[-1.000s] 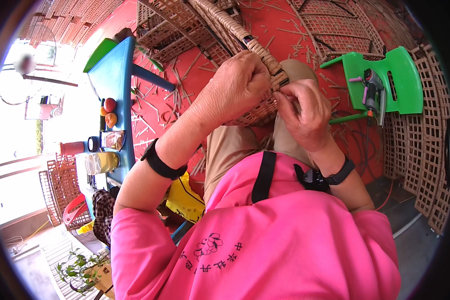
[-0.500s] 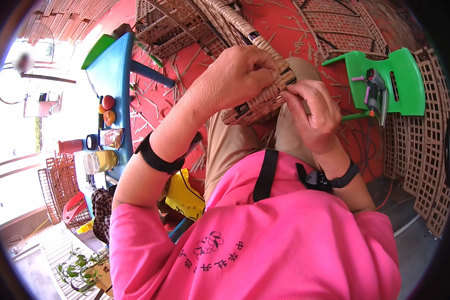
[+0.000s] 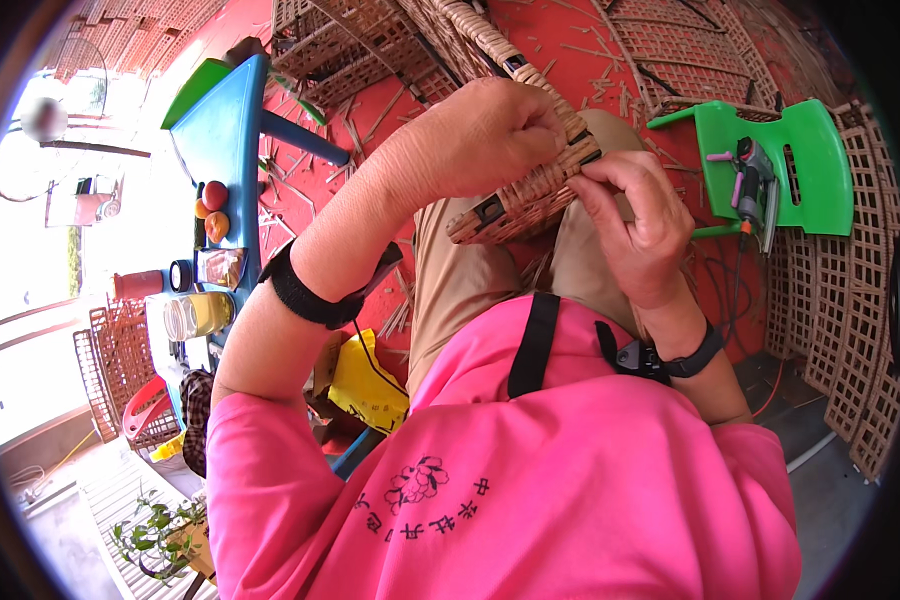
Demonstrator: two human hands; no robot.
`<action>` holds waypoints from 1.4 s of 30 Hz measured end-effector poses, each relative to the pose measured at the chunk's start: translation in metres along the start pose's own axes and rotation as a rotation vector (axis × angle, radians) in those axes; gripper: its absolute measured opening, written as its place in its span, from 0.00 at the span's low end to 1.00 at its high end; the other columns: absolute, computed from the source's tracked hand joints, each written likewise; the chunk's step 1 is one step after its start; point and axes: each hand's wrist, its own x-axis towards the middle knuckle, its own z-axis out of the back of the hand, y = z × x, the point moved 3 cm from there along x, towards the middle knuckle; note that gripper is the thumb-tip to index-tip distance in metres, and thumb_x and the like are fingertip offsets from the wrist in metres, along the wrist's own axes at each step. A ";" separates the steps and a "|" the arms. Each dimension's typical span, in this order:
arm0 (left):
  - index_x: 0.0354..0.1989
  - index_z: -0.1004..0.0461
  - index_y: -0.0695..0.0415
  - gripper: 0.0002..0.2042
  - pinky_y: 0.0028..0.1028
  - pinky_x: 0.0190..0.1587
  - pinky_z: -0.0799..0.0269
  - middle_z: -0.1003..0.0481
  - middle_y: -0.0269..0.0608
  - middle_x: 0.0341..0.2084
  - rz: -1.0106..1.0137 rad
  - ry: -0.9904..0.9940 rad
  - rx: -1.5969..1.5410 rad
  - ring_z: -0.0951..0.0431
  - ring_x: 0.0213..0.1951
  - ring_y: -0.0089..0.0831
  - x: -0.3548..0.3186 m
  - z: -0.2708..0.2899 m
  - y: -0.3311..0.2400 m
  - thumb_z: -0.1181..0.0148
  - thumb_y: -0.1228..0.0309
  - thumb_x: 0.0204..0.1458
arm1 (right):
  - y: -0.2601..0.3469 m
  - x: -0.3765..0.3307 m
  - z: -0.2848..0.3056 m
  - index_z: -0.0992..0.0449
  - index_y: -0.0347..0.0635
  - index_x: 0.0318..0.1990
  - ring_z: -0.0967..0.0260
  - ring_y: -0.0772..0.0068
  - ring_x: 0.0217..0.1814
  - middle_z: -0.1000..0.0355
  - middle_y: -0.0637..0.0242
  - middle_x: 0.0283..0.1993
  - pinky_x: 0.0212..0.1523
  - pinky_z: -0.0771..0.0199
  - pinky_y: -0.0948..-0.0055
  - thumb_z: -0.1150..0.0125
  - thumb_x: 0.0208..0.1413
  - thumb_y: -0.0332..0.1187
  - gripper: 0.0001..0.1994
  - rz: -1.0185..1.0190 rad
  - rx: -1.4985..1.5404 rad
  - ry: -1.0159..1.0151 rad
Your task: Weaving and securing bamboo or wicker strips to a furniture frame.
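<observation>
Between my knees stands a woven wicker piece (image 3: 522,208) with a thick edge wrapped in tan strips. Short black sections show along that edge. My left hand (image 3: 500,130) is closed in a fist over the wrapped edge, its knuckles up, and it hides part of the weave. Just to the right, my right hand (image 3: 642,208) is closed in a pinch, with thumb and index finger at the edge below a black section. Whether a loose strip is between those fingertips is too small to tell. The piece's far end runs up past my left hand.
To the left stands a blue table (image 3: 220,130) with fruit (image 3: 215,195) and a glass jar (image 3: 195,315). A green chair (image 3: 815,170) at right carries a power tool (image 3: 750,185) with a cord. Lattice wicker panels (image 3: 850,300) lean beside it. Cut strips litter the red floor (image 3: 380,120).
Both hands and the wicker piece have shifted slightly to the right in the picture. My left hand sits a little higher, and more of the wrapped edge shows between the hands.
</observation>
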 end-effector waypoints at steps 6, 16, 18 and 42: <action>0.36 0.23 0.63 0.07 0.24 0.37 0.29 0.23 0.34 0.27 -0.009 0.042 -0.151 0.26 0.30 0.20 -0.009 0.005 0.002 0.37 0.72 0.52 | -0.001 0.009 0.005 0.24 0.39 0.37 0.28 0.66 0.33 0.29 0.63 0.34 0.33 0.27 0.72 0.29 0.40 0.22 0.14 -0.102 0.033 -0.011; 0.33 0.25 0.60 0.08 0.35 0.32 0.28 0.27 0.43 0.25 -0.472 -0.021 0.437 0.24 0.30 0.43 -0.006 0.011 -0.015 0.38 0.68 0.51 | -0.006 0.020 0.011 0.22 0.38 0.34 0.26 0.67 0.35 0.26 0.65 0.36 0.34 0.26 0.73 0.27 0.36 0.24 0.14 -0.060 0.016 0.075; 0.34 0.25 0.60 0.08 0.36 0.32 0.28 0.27 0.43 0.26 -0.485 -0.035 0.475 0.24 0.30 0.43 -0.007 0.010 -0.016 0.39 0.68 0.52 | -0.007 0.021 0.012 0.22 0.38 0.34 0.26 0.67 0.35 0.26 0.65 0.36 0.34 0.25 0.73 0.27 0.36 0.24 0.14 -0.051 0.013 0.068; 0.34 0.24 0.62 0.07 0.33 0.35 0.27 0.25 0.44 0.27 -0.493 -0.066 0.197 0.22 0.32 0.41 -0.021 0.011 -0.004 0.39 0.71 0.52 | -0.004 0.018 0.009 0.21 0.41 0.35 0.26 0.70 0.36 0.26 0.66 0.37 0.34 0.25 0.74 0.26 0.36 0.24 0.14 -0.072 -0.001 0.074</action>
